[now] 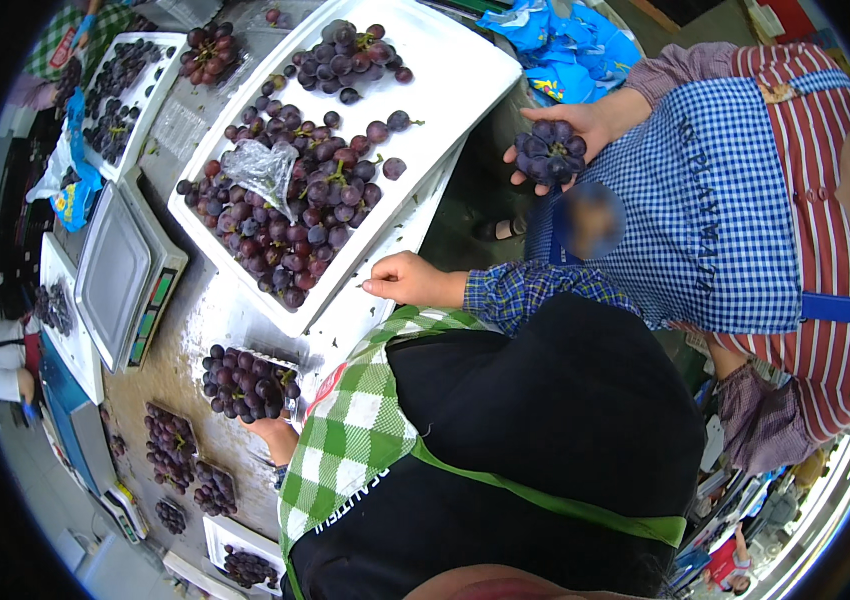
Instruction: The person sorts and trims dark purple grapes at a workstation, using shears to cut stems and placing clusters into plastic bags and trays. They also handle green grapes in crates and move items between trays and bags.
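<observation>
My left hand supports a clear plastic punnet from below; a bunch of dark purple grapes fills it and rises above its rim. My right hand, in a plaid sleeve, has its fingers curled beside the edge of a large white foam tray. No grape shows in it. Loose and bunched red-purple grapes lie heaped in that tray, with a crumpled clear plastic wrapper on top. A separate bunch lies at the tray's far end.
A digital scale stands beyond the tray. Several packed grape punnets sit on the metal table. Beside me a person in a blue checked apron holds a dark grape bunch. Blue wrappers lie past the tray's corner.
</observation>
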`<state>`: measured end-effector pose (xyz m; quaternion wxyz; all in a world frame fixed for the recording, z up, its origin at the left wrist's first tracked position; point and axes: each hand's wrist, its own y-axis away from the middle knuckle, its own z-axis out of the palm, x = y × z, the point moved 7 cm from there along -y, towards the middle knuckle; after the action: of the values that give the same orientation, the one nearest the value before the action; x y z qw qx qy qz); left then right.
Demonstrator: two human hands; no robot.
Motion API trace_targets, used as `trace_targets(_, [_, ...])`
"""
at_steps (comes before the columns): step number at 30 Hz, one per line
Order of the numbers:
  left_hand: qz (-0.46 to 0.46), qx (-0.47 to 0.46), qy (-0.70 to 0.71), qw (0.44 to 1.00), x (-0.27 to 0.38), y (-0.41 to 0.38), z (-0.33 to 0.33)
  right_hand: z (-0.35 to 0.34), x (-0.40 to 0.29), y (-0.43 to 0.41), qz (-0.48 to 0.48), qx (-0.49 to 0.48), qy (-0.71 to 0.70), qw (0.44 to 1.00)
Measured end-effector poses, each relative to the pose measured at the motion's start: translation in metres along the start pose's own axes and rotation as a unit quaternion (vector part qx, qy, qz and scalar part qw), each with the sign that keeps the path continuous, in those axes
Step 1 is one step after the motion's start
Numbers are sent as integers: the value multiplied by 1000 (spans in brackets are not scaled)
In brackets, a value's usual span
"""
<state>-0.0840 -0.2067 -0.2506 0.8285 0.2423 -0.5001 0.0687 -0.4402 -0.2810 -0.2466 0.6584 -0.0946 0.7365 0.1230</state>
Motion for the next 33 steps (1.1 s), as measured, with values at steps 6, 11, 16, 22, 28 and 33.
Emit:
trace_targets(6, [6,-11,12,1000,1,-5,3,2,-1,2,13,-31,-20,999])
trace_targets(11, [11,-8,21,1000,0,-2,1,7,1,3,45,-55,-29,997])
trace_targets(16, [12,-18,24,999,0,-8,4,3,-5,2,30,-57,-10,998])
trace_targets(22, [9,-19,21,1000,1,-7,1,5,-7,2,39,-62,-18,997])
trace_targets(28, [1,-22,24,999,-1,-9,2,6,-7,3,34,-58,-27,997])
trace_targets(33, [-1,-24,27,999,-3,-9,2,7,-8,4,28,-53,-22,998])
